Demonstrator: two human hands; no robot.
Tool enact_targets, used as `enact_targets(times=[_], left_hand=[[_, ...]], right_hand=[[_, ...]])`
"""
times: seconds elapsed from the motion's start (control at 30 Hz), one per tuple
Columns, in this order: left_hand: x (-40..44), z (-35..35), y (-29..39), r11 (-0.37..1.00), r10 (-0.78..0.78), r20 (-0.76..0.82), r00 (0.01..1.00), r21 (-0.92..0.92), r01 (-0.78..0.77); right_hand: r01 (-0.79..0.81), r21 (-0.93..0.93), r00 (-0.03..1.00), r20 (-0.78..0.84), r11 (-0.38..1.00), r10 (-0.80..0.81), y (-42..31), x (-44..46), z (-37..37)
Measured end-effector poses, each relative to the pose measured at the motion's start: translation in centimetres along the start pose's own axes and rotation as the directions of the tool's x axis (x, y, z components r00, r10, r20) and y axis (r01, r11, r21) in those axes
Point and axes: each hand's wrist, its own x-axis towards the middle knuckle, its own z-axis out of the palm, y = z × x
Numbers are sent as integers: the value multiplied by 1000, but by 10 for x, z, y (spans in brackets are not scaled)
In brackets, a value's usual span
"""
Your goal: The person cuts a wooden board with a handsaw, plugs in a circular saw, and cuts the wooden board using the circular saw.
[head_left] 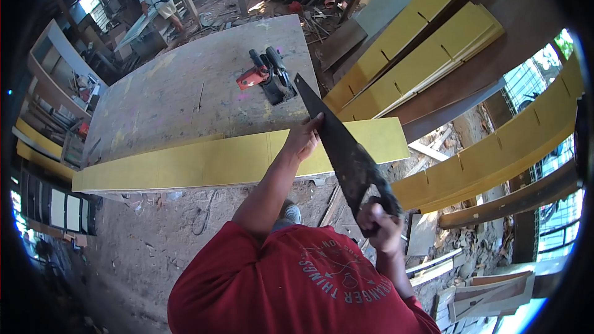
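Observation:
A dark hand saw (337, 142) slants across the front of my body, its narrow tip pointing away over the table. My right hand (380, 226) is wrapped round its handle. Farther up, my left hand (303, 138) has its thumb and fingers closed at the toothed edge of the blade; part of its grip is hidden. Beneath the blade and my left hand lies a long yellow board (179, 166) along the table's near edge. Thin lines cross its face. Beyond the saw tip, a red and black circular saw (266, 76) rests on the table.
The worn wooden table (161, 99) stretches away in front. Yellow boards with short dark slots (427, 65) lean at the right, and another slotted board (495, 154) stands nearer. Another person (158, 3) bends over at the far left. Scrap wood (433, 266) litters the ground.

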Motion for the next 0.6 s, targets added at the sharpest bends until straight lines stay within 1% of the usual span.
enact_targets(times=[0.03, 0.13, 0.17, 0.2, 0.23, 0.27, 0.3, 0.43, 0.47, 0.6], left_hand=[[-9, 20, 15, 998, -17, -37, 999, -68, 14], [-17, 33, 41, 999, -5, 42, 999, -45, 7], [-20, 42, 46, 998, -1, -15, 1000, -55, 0], [-25, 50, 54, 997, 18, -27, 999, -70, -20], [-29, 57, 61, 996, 34, -39, 999, -83, -37], [-33, 65, 69, 994, 49, -49, 998, -94, -54], [-37, 72, 78, 995, 70, -24, 997, -74, -71], [-41, 86, 98, 991, 137, -77, 988, 2, -137], [-42, 89, 103, 988, 156, -69, 985, 20, -154], [-54, 110, 123, 975, 214, -53, 975, 69, -211]], right_hand=[[27, 78, 999, 31, 997, -30, -12, -2, 2], [-12, 223, 997, 72, 975, -5, -23, -16, -32], [-12, 277, 997, 79, 961, -11, -25, -21, -42], [0, 324, 997, 68, 946, -23, -25, -28, -53], [1, 315, 982, 177, 949, -60, -19, -32, -81], [24, 359, 978, 184, 933, -96, -16, -37, -94], [32, 365, 973, 202, 930, -112, -16, -41, -102], [51, 412, 947, 270, 910, -175, -21, -51, -122], [55, 422, 938, 288, 905, -191, -20, -53, -130], [46, 483, 943, 268, 875, -197, -10, -61, -154]])
